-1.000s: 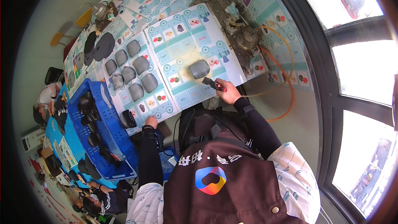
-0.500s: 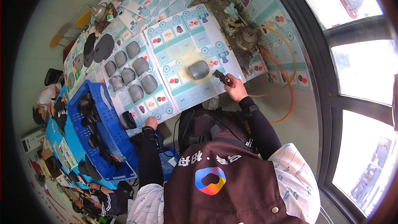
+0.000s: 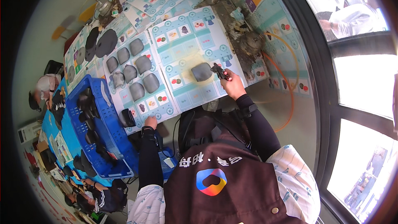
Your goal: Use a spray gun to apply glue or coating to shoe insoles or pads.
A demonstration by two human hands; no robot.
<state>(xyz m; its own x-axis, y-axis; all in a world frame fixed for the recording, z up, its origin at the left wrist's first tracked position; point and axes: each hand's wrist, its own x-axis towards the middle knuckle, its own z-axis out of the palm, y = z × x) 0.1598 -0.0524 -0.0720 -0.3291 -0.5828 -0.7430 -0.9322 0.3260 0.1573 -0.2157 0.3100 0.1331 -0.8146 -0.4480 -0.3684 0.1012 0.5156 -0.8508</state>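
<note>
My right hand (image 3: 233, 85) is closed round a small black spray gun (image 3: 219, 71), its tip at the right side of a dark grey rounded piece (image 3: 202, 71). That piece lies alone on a printed board (image 3: 186, 95), with a yellowish stain around it. At the near edge of the board, my left hand (image 3: 151, 122) has its fingers curled against the rim; the undersides of the fingers are hidden. Several similar grey rounded pieces (image 3: 130, 73) lie in rows left of the stained area. A black curved piece (image 3: 127, 118) sits at the near left corner, beside my left hand.
A blue crate (image 3: 95, 141) of black pieces stands at the left. Flat dark ovals (image 3: 106, 42) lie beyond the rows. A grimy pot (image 3: 252, 41) and orange hose (image 3: 290, 108) are at the right, by the window. Other people (image 3: 99, 195) work at a blue table farther left.
My right hand has shifted slightly down the board, and the spray gun's tip now sits closer to the lone grey piece. My left hand stays at the edge. A person has appeared outside the window.
</note>
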